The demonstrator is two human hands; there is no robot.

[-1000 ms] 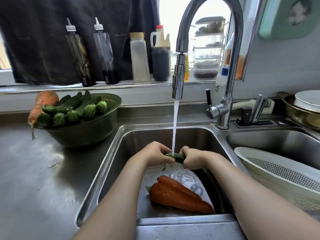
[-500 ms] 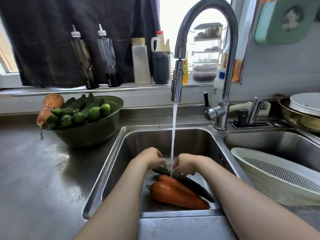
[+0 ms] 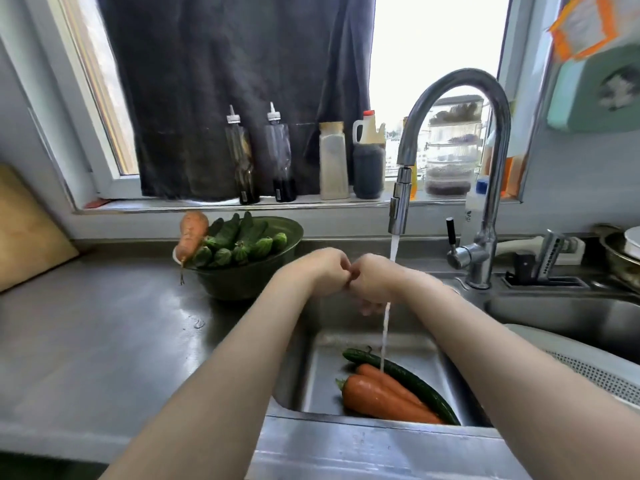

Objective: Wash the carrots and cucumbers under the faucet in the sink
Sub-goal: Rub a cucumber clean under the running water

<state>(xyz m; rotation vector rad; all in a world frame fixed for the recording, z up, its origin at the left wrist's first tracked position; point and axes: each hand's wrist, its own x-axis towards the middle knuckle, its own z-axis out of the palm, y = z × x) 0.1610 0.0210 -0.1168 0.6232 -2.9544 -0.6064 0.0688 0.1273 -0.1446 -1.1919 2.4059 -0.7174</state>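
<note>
Fingers (image 3: 347, 271) of both hands are curled in, knuckles touching, nothing visible inside; left hand (image 3: 322, 271) and right hand (image 3: 375, 285) have lifted to mid-frame. Their cucumber (image 3: 405, 379) now lies by two carrots (image 3: 377, 400) in the sink (image 3: 320, 372), lower centre. It's rinsed, I'd say, with the bowl (image 3: 242, 285) still full.

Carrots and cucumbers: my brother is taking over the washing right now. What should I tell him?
Hands: left hand and right hand are up over the sink, touching each other, fingers curled, nothing seen in them.
In the sink: two carrots and one long cucumber lie on the bottom. The faucet is running onto the carrots.
In the bowl on the counter: several short cucumbers and a pale carrot.
Done, it seems: the three in the sink.
Left: wash what is in the bowl.
</note>
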